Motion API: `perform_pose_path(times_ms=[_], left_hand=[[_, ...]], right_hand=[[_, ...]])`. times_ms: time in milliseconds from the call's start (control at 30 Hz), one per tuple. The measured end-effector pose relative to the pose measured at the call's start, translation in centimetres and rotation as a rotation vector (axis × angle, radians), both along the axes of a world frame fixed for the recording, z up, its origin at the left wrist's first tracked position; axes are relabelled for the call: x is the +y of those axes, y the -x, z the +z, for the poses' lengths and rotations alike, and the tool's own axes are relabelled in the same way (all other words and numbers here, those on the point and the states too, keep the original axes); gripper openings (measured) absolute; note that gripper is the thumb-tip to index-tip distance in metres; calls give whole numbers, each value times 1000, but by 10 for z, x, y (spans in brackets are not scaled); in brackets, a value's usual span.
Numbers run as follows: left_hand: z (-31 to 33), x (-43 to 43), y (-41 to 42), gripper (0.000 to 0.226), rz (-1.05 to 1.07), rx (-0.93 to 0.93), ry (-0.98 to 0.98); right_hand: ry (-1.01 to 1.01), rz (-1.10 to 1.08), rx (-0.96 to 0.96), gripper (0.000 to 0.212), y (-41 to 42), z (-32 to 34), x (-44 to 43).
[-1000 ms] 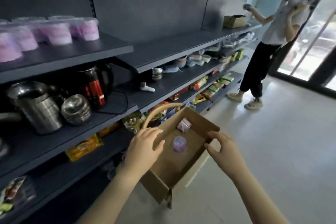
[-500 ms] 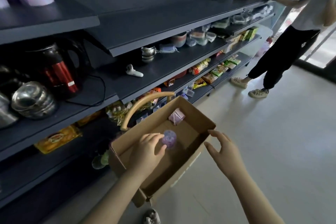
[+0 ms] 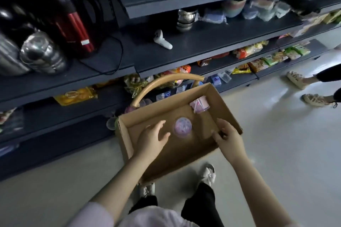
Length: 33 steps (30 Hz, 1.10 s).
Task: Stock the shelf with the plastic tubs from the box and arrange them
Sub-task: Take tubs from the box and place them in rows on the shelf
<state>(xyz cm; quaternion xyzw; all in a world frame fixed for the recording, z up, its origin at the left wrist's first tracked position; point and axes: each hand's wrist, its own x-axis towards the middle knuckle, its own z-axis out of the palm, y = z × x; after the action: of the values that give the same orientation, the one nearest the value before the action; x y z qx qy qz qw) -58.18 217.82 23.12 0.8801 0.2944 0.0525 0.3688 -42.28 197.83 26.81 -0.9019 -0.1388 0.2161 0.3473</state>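
Hands worked apart at the box (image 3: 227, 105): left hand (image 3: 151, 140) spread open beside a tub (image 3: 181, 127), right hand (image 3: 228, 139) gripping its rim, probably for steadiness.

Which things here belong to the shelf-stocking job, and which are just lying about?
Job: brown cardboard box; upright purple plastic tub; tipped pink plastic tub; dark metal shelf.
Lying about: red-and-black electric kettle; stacked steel bowls; white handheld controller.

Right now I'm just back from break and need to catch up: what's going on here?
A person is unpacking a brown cardboard box beside the dark shelves. Their left hand reaches inside, open, next to a round purple plastic tub without gripping it. Their right hand holds the box's right rim. A second pink tub lies in the far corner.
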Motion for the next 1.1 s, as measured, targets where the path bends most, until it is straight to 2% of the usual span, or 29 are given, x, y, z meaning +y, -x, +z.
perform_pose_path(times_ms=[233, 433, 533, 600, 733, 900, 1000, 1100], left_hand=[[-15, -30, -54, 53, 342, 96, 93], [-85, -36, -100, 52, 458, 143, 97], [-127, -33, -123, 54, 464, 171, 99], [-158, -27, -138, 56, 447, 182, 126], [-214, -15, -163, 57, 414, 210, 219], [-245, -19, -179, 52, 375, 250, 440], [-254, -24, -172, 53, 328, 244, 374], [-259, -24, -153, 63, 356, 294, 361]], right_hand=[[68, 341, -1, 39, -110, -27, 27], [138, 495, 12, 43, -197, -100, 53], [152, 594, 9, 57, -230, -153, 70], [153, 578, 22, 69, -241, -179, 84], [192, 543, 54, 66, -252, -219, 99], [162, 617, 29, 58, -245, -251, 97], [208, 676, 54, 71, -236, -261, 91], [147, 717, 2, 69, -229, -265, 88]])
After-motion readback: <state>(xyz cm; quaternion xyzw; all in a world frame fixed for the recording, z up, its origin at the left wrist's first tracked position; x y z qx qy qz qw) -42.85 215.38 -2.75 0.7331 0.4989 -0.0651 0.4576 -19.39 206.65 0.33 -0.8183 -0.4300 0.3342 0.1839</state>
